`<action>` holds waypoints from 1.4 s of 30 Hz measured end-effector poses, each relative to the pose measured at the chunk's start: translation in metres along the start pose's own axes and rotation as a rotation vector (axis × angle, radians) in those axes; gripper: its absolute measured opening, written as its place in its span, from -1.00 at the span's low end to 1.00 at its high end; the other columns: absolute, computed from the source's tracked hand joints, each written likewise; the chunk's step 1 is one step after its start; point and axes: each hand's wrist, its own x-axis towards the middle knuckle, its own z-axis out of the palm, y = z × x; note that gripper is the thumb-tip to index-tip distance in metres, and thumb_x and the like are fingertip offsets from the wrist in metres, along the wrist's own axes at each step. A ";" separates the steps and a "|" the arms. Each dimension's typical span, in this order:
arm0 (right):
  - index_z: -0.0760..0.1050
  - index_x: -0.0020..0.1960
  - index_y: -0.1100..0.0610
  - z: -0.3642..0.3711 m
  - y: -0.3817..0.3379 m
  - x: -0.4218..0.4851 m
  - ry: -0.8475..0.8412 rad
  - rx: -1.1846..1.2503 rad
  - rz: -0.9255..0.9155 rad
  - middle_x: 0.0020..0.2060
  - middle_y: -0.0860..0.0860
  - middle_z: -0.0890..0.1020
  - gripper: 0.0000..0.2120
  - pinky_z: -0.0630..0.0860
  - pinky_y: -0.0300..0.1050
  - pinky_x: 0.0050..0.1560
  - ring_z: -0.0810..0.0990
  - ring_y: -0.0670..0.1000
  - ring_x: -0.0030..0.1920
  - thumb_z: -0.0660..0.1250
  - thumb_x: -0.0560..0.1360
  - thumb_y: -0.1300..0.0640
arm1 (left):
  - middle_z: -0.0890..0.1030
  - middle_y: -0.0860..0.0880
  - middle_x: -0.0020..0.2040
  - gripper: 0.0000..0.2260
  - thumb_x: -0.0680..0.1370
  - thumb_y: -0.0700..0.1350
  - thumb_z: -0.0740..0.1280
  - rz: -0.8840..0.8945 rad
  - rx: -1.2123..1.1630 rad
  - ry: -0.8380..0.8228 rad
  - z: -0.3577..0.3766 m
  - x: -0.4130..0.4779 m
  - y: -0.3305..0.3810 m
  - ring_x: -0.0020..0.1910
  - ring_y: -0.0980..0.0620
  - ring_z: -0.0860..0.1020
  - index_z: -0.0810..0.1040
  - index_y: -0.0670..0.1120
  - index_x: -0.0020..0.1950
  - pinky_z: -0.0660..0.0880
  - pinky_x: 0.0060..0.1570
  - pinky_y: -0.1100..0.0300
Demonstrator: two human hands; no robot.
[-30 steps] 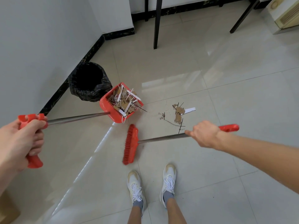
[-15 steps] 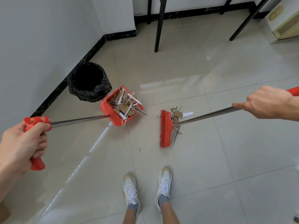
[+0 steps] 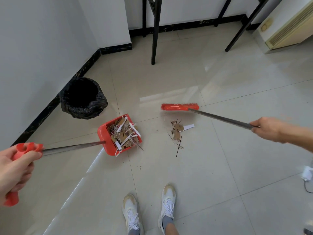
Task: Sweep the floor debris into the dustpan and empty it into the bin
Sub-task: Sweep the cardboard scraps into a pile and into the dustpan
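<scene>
Debris of brown cardboard scraps and thin sticks (image 3: 177,131) lies on the tiled floor (image 3: 220,167), now uncovered: the red-bristled broom head (image 3: 179,107) has swung beyond it. Right hand (image 3: 266,128) clamps its metal shaft; left hand (image 3: 15,168) clamps the red dustpan (image 3: 108,138) handle, unmoved beside the black-lined bin (image 3: 83,97).

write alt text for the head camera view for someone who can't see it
Seen from above, a person's left hand holds a red dustpan full of scraps while the right hand holds a red broom beyond a small debris pile on the tiled floor. A black-lined bin stands by the wall.
</scene>
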 end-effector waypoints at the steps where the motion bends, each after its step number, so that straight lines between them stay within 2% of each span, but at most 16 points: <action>1: 0.56 0.17 0.12 0.011 -0.012 0.003 -0.037 0.060 0.033 -0.29 0.19 0.62 -0.72 0.54 -0.13 -0.51 0.55 0.14 -0.49 0.14 0.57 0.14 | 0.22 0.08 -0.55 -0.78 0.65 -0.19 0.23 0.010 0.030 -0.013 0.007 -0.005 0.003 -0.66 0.17 0.17 0.53 0.02 -0.15 0.22 -0.49 0.38; 4: 0.56 0.12 0.35 0.043 -0.048 0.005 -0.165 0.243 0.092 -0.47 0.21 0.51 -0.65 0.43 -0.19 -0.60 0.43 0.10 -0.63 0.09 0.48 0.29 | 0.21 0.05 -0.53 -0.80 0.66 -0.19 0.24 0.007 0.028 -0.038 0.026 -0.021 0.017 -0.62 0.17 0.17 0.53 0.00 -0.12 0.17 -0.47 0.34; 6: 0.55 0.11 0.41 0.062 -0.063 -0.007 -0.242 0.297 0.087 -0.53 0.19 0.46 -0.64 0.38 -0.21 -0.63 0.38 0.06 -0.69 0.07 0.46 0.34 | 0.31 0.02 -0.46 -0.87 0.65 -0.15 0.30 0.056 0.009 -0.054 0.036 -0.030 0.025 -0.56 0.13 0.25 0.55 0.04 -0.07 0.16 -0.51 0.33; 8: 0.51 0.12 0.36 0.078 -0.070 -0.026 -0.290 0.312 0.074 -0.55 0.18 0.46 -0.68 0.38 -0.21 -0.65 0.39 0.06 -0.71 0.06 0.49 0.33 | 0.38 -0.01 -0.42 -0.86 0.64 -0.12 0.33 0.062 0.036 -0.078 0.041 -0.034 0.029 -0.52 0.09 0.30 0.52 0.07 -0.10 0.18 -0.52 0.31; 10: 0.50 0.13 0.31 0.086 -0.069 -0.044 -0.315 0.316 0.055 -0.53 0.17 0.49 -0.69 0.41 -0.18 -0.64 0.43 0.07 -0.68 0.06 0.51 0.31 | 0.32 0.01 -0.50 -0.79 0.66 -0.17 0.30 0.036 0.024 -0.070 0.044 -0.030 0.028 -0.58 0.12 0.23 0.49 -0.01 -0.18 0.14 -0.43 0.21; 13: 0.50 0.16 0.23 0.088 -0.053 -0.065 -0.332 0.415 0.074 -0.57 0.11 0.41 -0.71 0.39 -0.20 -0.63 0.35 0.02 -0.72 0.07 0.55 0.28 | 0.30 -0.02 -0.47 -0.87 0.62 -0.16 0.33 0.067 0.035 -0.091 0.050 -0.032 0.035 -0.56 0.12 0.21 0.60 0.01 -0.10 0.02 -0.47 0.06; 16: 0.45 0.35 0.09 0.090 -0.034 -0.083 -0.326 0.567 0.132 -0.59 0.07 0.35 -0.65 0.32 -0.24 -0.63 0.29 0.01 -0.68 0.11 0.60 0.21 | 0.31 -0.02 -0.46 -0.92 0.59 -0.10 0.37 0.112 0.068 -0.161 0.055 -0.040 0.049 -0.52 0.09 0.22 0.63 0.05 -0.07 -0.04 -0.52 0.05; 18: 0.41 0.38 0.05 0.093 -0.026 -0.088 -0.332 0.680 0.191 -0.53 0.09 0.37 -0.65 0.29 -0.26 -0.62 0.29 0.00 -0.64 0.13 0.62 0.18 | 0.32 -0.01 -0.48 -0.89 0.60 -0.12 0.36 0.131 0.100 -0.162 0.061 -0.044 0.059 -0.52 0.09 0.21 0.64 0.05 -0.08 0.01 -0.56 0.09; 20: 0.45 0.28 0.06 0.098 -0.025 -0.090 -0.332 0.769 0.270 -0.52 0.10 0.38 -0.72 0.27 -0.27 -0.60 0.27 -0.02 -0.62 0.12 0.62 0.18 | 0.33 0.02 -0.50 -0.81 0.62 -0.16 0.36 0.152 0.139 -0.165 0.067 -0.048 0.066 -0.54 0.08 0.22 0.64 0.08 -0.14 0.06 -0.59 0.11; 22: 0.48 0.13 0.24 0.105 -0.029 -0.091 -0.347 0.840 0.344 -0.53 0.10 0.38 -0.79 0.25 -0.28 -0.58 0.27 -0.03 -0.62 0.11 0.62 0.21 | 0.35 0.02 -0.50 -0.75 0.62 -0.16 0.37 0.177 0.182 -0.157 0.072 -0.053 0.072 -0.54 0.07 0.23 0.62 0.12 -0.20 -0.02 -0.60 0.00; 23: 0.46 0.05 0.31 0.109 -0.033 -0.091 -0.359 0.870 0.377 -0.54 0.10 0.38 -0.79 0.24 -0.28 -0.57 0.26 -0.03 -0.62 0.09 0.62 0.23 | 0.36 0.01 -0.51 -0.75 0.62 -0.15 0.38 0.179 0.198 -0.158 0.074 -0.055 0.075 -0.55 0.06 0.24 0.62 0.12 -0.21 -0.04 -0.59 -0.03; 25: 0.38 -0.07 0.31 0.116 -0.043 -0.092 -0.396 0.947 0.430 -0.57 0.10 0.37 -0.82 0.24 -0.29 -0.58 0.26 -0.04 -0.64 0.06 0.61 0.27 | 0.39 0.00 -0.50 -0.80 0.62 -0.15 0.39 0.181 0.226 -0.166 0.077 -0.058 0.079 -0.55 0.04 0.26 0.63 0.10 -0.17 -0.01 -0.61 -0.05; 28: 0.30 -0.09 0.24 0.128 -0.065 -0.094 -0.469 1.087 0.508 -0.57 0.08 0.35 -0.84 0.26 -0.33 -0.61 0.25 -0.05 -0.67 -0.01 0.61 0.29 | 0.39 -0.03 -0.50 -0.91 0.61 -0.14 0.39 0.197 0.263 -0.186 0.084 -0.064 0.086 -0.55 0.01 0.26 0.63 -0.06 -0.09 0.16 -0.55 0.11; 31: 0.29 -0.09 0.23 0.142 -0.095 -0.104 -0.508 1.183 0.539 -0.57 0.07 0.34 -0.83 0.28 -0.34 -0.62 0.24 -0.05 -0.69 -0.04 0.60 0.30 | 0.39 -0.04 -0.50 -0.90 0.61 -0.13 0.38 0.205 0.283 -0.188 0.093 -0.069 0.094 -0.55 0.00 0.26 0.63 -0.11 -0.08 0.23 -0.45 0.25; 38: 0.30 -0.13 0.23 0.138 -0.184 -0.130 -0.425 1.399 0.476 -0.45 0.09 0.35 -0.83 0.29 -0.35 -0.65 0.26 -0.05 -0.69 -0.01 0.57 0.37 | 0.41 -0.07 -0.46 -0.83 0.62 -0.13 0.36 0.280 0.383 -0.188 0.116 -0.085 0.108 -0.57 0.01 0.29 0.59 -0.24 -0.04 0.23 -0.57 0.30; 42: 0.31 -0.09 0.24 0.133 -0.223 -0.143 -0.519 1.420 0.414 -0.45 0.09 0.36 -0.87 0.28 -0.36 -0.65 0.26 -0.06 -0.69 0.03 0.58 0.35 | 0.42 -0.06 -0.45 -0.83 0.61 -0.12 0.35 0.281 0.374 -0.194 0.121 -0.089 0.110 -0.57 0.02 0.29 0.58 -0.24 -0.05 0.24 -0.57 0.28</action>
